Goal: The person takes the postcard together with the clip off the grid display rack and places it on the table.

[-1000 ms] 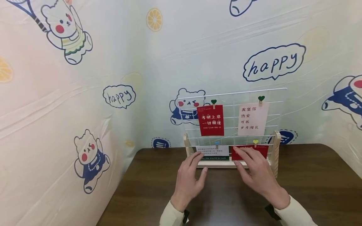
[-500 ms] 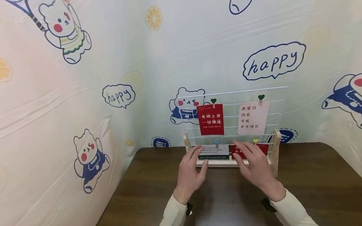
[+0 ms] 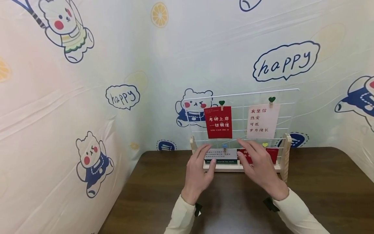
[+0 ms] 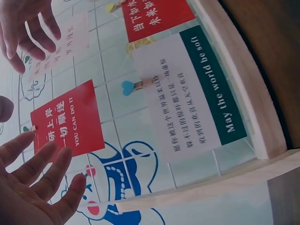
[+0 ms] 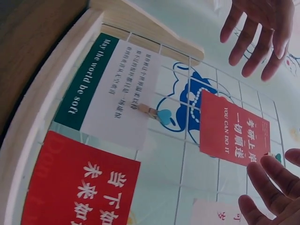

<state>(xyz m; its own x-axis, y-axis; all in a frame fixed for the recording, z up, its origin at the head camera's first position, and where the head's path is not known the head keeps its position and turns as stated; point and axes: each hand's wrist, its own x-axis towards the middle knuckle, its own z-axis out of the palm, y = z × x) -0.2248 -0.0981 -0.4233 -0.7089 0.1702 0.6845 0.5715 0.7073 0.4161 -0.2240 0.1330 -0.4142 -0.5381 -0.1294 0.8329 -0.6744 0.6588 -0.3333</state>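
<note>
A white wire grid (image 3: 239,140) stands upright in a wooden stand (image 3: 285,159). Clothespins with heart tops hold a red card (image 3: 219,123) and a pale pink card (image 3: 262,122) above. Below them hang a white-and-green card (image 4: 187,93) under a blue clip (image 4: 132,87), and another red card (image 5: 82,185) under a yellow clip (image 3: 265,145). My left hand (image 3: 197,172) hovers before the lower left card, fingers spread and holding nothing. My right hand (image 3: 261,165) is before the lower red card, partly covering it, also with nothing in it. Both wrist views show the fingers apart from the cards.
The stand rests near the back of a dark brown table (image 3: 152,195). Behind it hangs a pale curtain (image 3: 187,58) printed with bears, oranges and the word "happy". It also runs along the left side.
Both hands have risen slightly in the head view, drawing a little closer together. The cards and grid keep their arrangement; the whole view has shifted slightly.
</note>
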